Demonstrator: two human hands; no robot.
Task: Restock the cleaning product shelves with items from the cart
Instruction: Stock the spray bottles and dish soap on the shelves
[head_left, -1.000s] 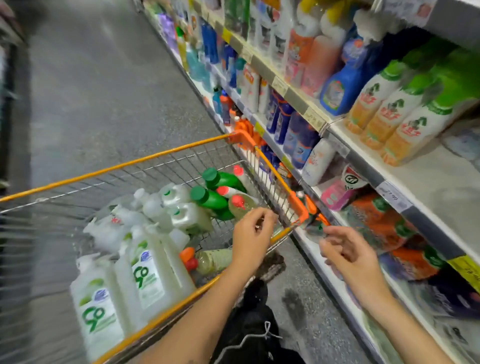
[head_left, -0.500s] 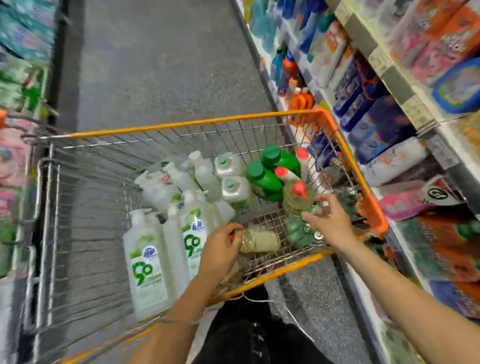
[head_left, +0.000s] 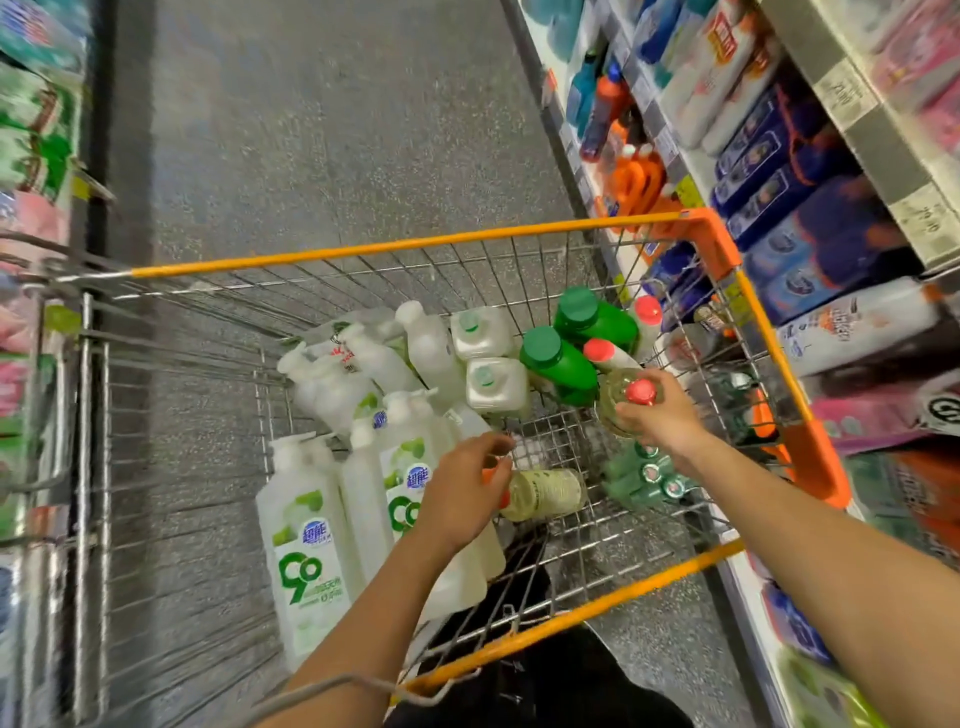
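While amid bottles (head_left: 306, 545), hands (head_left: 464, 488) (head_left: 657, 410) in cart (head_left: 363, 252)

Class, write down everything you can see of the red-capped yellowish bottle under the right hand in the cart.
The red-capped bottle looks like clear plastic, with pale yellow liquid inside and a round red cap on top. It stands roughly upright, cap toward the camera, at the right side of the wire cart, close beside a green bottle. The right hand grips its shoulder, fingers curled just below the cap. Its lower body and label are hidden.
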